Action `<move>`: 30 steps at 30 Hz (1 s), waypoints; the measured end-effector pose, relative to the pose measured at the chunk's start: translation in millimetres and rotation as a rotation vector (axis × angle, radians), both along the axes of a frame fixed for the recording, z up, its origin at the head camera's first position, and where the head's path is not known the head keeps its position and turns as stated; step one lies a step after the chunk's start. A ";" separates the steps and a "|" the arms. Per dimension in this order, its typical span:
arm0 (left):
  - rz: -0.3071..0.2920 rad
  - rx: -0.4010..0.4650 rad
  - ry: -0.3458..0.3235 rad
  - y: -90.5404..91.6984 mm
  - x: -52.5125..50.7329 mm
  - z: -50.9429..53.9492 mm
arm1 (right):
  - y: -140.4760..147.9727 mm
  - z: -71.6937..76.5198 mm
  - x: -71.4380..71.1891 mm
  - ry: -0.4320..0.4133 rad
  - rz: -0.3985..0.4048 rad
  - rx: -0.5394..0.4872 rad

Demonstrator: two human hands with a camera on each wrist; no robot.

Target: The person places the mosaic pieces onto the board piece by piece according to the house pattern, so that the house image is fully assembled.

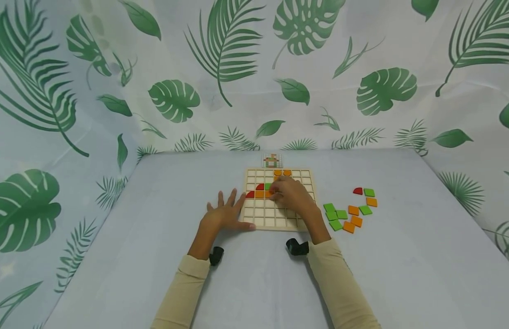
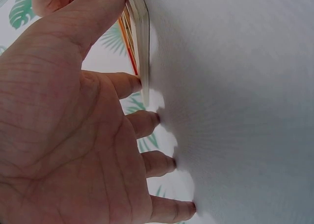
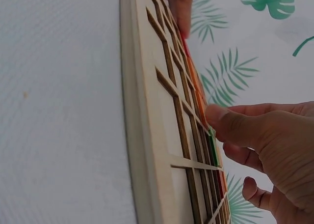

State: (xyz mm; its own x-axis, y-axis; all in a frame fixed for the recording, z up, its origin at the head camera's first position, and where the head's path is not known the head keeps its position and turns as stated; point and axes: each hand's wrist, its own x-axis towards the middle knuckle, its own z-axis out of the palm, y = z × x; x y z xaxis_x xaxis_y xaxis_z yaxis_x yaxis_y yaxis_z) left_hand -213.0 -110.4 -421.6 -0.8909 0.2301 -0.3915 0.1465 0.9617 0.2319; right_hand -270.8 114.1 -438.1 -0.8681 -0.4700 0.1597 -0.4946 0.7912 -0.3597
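On pale cloth (image 1: 254, 283), leafy backdrop (image 1: 242, 109), board (image 1: 264, 220), left hand (image 1: 223, 214) wide, right hand (image 1: 294, 196), grip unclear

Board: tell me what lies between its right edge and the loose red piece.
Only bare table lies between the board and the loose red piece; the head view shows that stretch.

The right hand (image 1: 294, 196) hides part of the board (image 1: 270, 221). The far card (image 1: 272, 161) is too small to read; the near edge cuts off both sleeves (image 1: 340, 283).
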 end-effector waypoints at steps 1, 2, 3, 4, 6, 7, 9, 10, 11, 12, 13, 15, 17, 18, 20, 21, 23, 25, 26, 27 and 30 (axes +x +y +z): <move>0.000 -0.001 0.000 0.1 -0.1 0.5 | 1.1 0.5 -0.2 0.011 0.006 -0.001; 0.002 -0.002 0.000 0.2 -0.3 1.0 | 2.1 1.4 -0.2 0.021 0.009 -0.004; 0.003 -0.003 -0.002 0.0 -0.5 1.5 | 3.2 2.3 -0.4 0.032 0.012 -0.010; 0.003 -0.005 -0.003 0.0 -0.8 1.7 | 4.5 3.2 -0.7 0.045 0.016 -0.012; 0.004 -0.009 -0.004 -0.4 -1.6 1.6 | 7.2 5.0 -0.9 0.066 0.023 -0.019; 0.005 -0.012 -0.004 -0.6 -1.8 1.5 | 8.7 5.9 -0.7 0.069 0.023 -0.024; 0.006 -0.016 -0.004 -1.0 -2.0 1.0 | 12.3 7.2 -0.5 0.058 0.018 -0.035; 0.006 -0.016 -0.004 -1.1 -2.0 0.5 | 14.4 7.4 -0.5 0.054 0.011 -0.031; 0.007 -0.016 -0.004 -1.1 -2.0 0.0 | 16.8 7.6 0.0 0.047 0.003 -0.033; 0.007 -0.016 -0.007 -1.0 -1.9 -0.3 | 19.0 8.3 0.5 0.040 -0.007 -0.028; 0.007 -0.016 -0.006 -0.9 -1.8 -0.8 | 21.5 8.5 0.8 0.032 -0.016 -0.024; 0.007 -0.015 -0.006 -0.5 -1.4 -1.5 | 26.7 9.6 1.7 0.018 -0.037 -0.023; 0.008 -0.013 -0.007 -0.1 -1.6 -2.7 | 32.0 11.3 3.3 0.004 -0.056 -0.027; 0.008 -0.014 -0.008 0.0 -1.6 -3.0 | 34.5 12.1 3.6 -0.004 -0.071 -0.026; 0.008 -0.013 -0.006 0.0 -1.8 -3.7 | 40.4 14.0 4.8 -0.017 -0.100 -0.037; 0.008 -0.011 -0.005 0.0 -2.0 -3.9 | 43.5 14.7 5.1 -0.018 -0.112 -0.037; 0.008 -0.010 -0.005 -0.1 -2.1 -4.2 | 49.9 16.0 5.8 -0.019 -0.132 -0.038; 0.006 -0.007 -0.003 0.2 -2.2 -4.3 | 56.9 17.6 7.1 -0.023 -0.151 -0.049; 0.004 -0.008 -0.004 0.3 -2.1 -4.2 | 60.3 17.9 7.7 -0.030 -0.165 -0.054; 0.003 -0.007 -0.003 0.3 -1.9 -4.3 | 63.8 18.0 8.1 -0.034 -0.175 -0.059; -0.002 -0.007 -0.004 0.5 -1.6 -4.7 | 74.0 19.0 10.5 -0.054 -0.216 -0.082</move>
State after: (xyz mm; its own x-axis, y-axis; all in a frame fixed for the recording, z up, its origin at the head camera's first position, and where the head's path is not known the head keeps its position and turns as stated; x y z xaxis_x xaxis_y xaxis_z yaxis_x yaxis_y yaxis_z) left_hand -214.6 -109.9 -426.3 -0.8889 0.2288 -0.3968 0.1471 0.9630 0.2257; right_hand -260.3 188.0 -419.1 -0.9554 -0.2600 0.1403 -0.2954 0.8434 -0.4488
